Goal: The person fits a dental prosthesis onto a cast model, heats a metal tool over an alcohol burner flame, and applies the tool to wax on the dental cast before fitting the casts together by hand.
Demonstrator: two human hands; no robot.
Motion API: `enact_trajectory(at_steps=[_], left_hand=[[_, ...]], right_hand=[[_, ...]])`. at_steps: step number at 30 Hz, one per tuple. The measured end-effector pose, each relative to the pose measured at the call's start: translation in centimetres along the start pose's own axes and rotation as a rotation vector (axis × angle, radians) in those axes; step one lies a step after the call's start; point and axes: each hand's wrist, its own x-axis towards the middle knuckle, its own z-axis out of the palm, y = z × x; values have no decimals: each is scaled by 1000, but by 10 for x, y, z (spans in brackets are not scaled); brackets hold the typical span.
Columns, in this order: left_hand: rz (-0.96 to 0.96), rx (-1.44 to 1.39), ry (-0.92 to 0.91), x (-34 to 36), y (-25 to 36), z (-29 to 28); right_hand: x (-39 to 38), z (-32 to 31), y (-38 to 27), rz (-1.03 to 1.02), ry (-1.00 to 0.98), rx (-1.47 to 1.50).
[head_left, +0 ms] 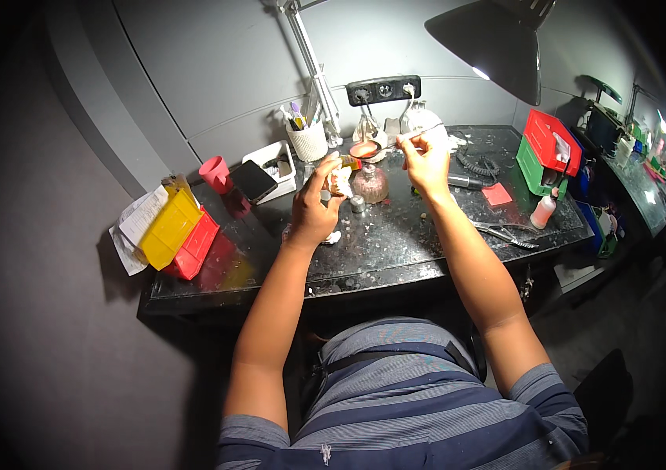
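My left hand (pixel 316 205) is closed around a dental model (pixel 339 182) with pale teeth and a reddish base, held upright over the desk. Pinched in my right hand (pixel 427 163) is a thin metal tool (pixel 428 130); its front end points toward a small dark-rimmed round dish (pixel 365 150) of orange-red material. Below that dish is a glass burner (pixel 371 186) with pinkish contents. Whether the tool touches the dish, I cannot tell. A small metal cap (pixel 358 204) stands beside the burner, close to my left fingers.
On the left are yellow (pixel 170 227) and red bins with papers, a pink cup (pixel 215 174), a phone (pixel 255 181) and a white tray. Pliers (pixel 509 233), a pink-filled bottle (pixel 544 210) and red-green bins (pixel 550 149) stand right. A lamp (pixel 490 39) hangs above.
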Motion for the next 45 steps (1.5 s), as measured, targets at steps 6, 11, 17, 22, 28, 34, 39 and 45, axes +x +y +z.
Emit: enact_trajectory(at_steps=[6,11,17,22,28,34,39,45], left_hand=[[-4,-14,-1,-1,0,-3],[-25,-27,-18,-1,2,-3],[-7,5,-21,0,6,-3],[4,-14,-23,0,3,-3],[-7,-15,-27,0,4,-2],[8,15,-17,-1,2,-3],[8,32,-8,-1,-1,-1],[11,59,-5,2,3,1]], right_hand=[[-3,3,-11,95,-39,230],[-20,5,-24,91,-172,346],[-33,13,-33,47,-273,263],[-36,14,-32,-26,-248,173],[-39,14,-34,-32,-273,170],[-29,12,-28,-5,-233,254],[-7,1,-10,8,20,143],[3,3,14,-95,41,-55]])
